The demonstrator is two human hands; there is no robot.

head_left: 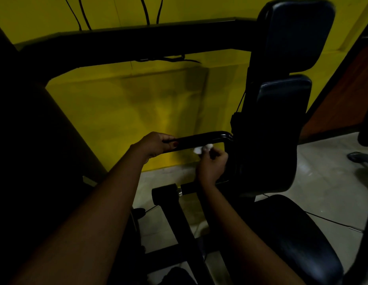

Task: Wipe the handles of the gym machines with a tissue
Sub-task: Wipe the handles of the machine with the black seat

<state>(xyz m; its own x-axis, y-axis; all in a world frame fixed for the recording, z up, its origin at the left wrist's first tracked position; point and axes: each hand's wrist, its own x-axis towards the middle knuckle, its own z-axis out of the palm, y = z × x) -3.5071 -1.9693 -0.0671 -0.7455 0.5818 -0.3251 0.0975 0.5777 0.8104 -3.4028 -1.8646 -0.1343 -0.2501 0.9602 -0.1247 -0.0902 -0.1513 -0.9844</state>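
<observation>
Your left hand (153, 144) is gripping the left end of the horizontal black handle (201, 139) while your right hand (211, 163) is pinching the white tissue (199, 149) against its underside, nearer the right bend.

a yellow wall (137, 103) fills the background, with thin black cables (84, 15) hanging down it at the top. a black beam (137, 40) runs across in front. at right two black pads (298, 33) stand one above the other, over a black seat (298, 239). pale floor tiles (322, 171) lie below, a brown panel (347, 99) at far right
</observation>
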